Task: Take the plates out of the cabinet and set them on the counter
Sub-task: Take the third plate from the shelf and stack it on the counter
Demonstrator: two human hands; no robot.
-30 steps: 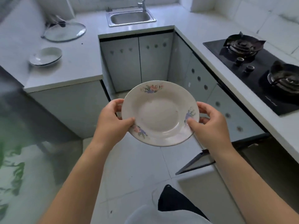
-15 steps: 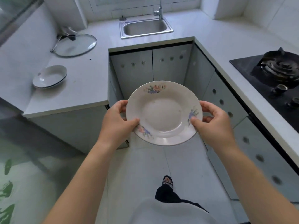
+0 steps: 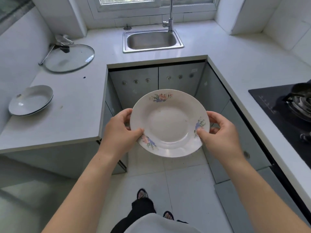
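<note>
Both hands grasp one plate. The left hand (image 3: 120, 130) pinches its left rim, thumb on top and fingers beneath, and the right hand (image 3: 218, 132) grips the right rim the same way. The pale grey-white wraparound kitchen counter (image 3: 70, 101) runs along the left side. The round white ceramic plate with floral sprigs on its rim (image 3: 169, 123) is held roughly level in the air above the floor, apart from the counter. Shallow white dark-edged plates (image 3: 31, 100), seemingly a stacked pair, sit at the counter's left end. Glazed ceramic is probably stiff, fairly light, slick and breakable, so holding opposite rims suits it, and it should go down flat and gently.
</note>
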